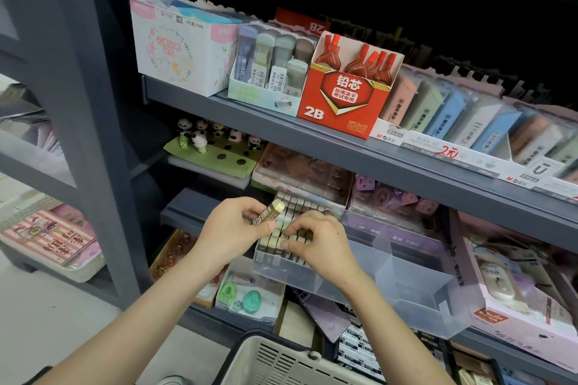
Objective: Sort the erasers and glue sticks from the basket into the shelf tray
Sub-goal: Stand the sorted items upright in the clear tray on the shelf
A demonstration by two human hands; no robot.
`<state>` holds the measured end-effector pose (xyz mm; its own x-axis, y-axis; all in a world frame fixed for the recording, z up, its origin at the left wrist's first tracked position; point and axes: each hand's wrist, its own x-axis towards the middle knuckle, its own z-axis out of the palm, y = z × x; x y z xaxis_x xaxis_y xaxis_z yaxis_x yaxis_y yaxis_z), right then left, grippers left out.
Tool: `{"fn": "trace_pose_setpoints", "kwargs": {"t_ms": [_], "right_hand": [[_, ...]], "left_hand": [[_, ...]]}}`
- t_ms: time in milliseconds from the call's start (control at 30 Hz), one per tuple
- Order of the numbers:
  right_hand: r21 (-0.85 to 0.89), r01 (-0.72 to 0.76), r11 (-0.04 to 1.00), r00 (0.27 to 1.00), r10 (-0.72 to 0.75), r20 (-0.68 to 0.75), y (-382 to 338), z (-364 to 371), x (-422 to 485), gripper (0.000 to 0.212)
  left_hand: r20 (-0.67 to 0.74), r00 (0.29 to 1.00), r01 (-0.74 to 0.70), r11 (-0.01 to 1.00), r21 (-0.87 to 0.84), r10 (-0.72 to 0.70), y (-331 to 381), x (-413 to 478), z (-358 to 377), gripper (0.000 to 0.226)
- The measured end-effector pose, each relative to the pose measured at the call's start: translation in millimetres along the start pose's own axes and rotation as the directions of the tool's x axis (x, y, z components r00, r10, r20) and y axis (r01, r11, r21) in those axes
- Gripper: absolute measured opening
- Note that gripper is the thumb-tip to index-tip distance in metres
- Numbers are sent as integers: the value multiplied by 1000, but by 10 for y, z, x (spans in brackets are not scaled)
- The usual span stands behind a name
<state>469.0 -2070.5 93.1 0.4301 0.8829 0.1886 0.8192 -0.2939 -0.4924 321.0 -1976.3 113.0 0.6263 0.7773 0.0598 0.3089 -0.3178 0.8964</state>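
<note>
My left hand (230, 230) pinches a single eraser (269, 212) with a brown sleeve and a pale tip, held just above the left end of the clear plastic shelf tray (416, 289). Rows of the same erasers (294, 212) stand packed upright in the tray's left compartment. Over those rows, my right hand (319, 242) has its fingertips curled down onto the eraser tops. The tray's right compartments look bare. A beige slotted basket (281, 362) shows at the bottom edge below my arms; its contents are hidden.
The grey shelf above carries a red 2B lead box (339, 103), a white floral box (178, 47) and pastel packs. Behind the tray lie panda figures (203, 136) and boxed erasers. A pink box (513, 297) sits to the tray's right, small items below it.
</note>
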Motion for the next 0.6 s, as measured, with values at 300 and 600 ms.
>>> {"fn": "trace_pose_setpoints", "kwargs": {"t_ms": [300,600], "right_hand": [[-86,51,995,998,-53,-24,43,-28,-74,13],[33,-19,999,998,17,60,114,-75,-139,18]], "left_hand": [[210,976,-90,985,146,58,-10,44,30,23],[295,948,-199,943,266,117,-125,74,85,13]]}}
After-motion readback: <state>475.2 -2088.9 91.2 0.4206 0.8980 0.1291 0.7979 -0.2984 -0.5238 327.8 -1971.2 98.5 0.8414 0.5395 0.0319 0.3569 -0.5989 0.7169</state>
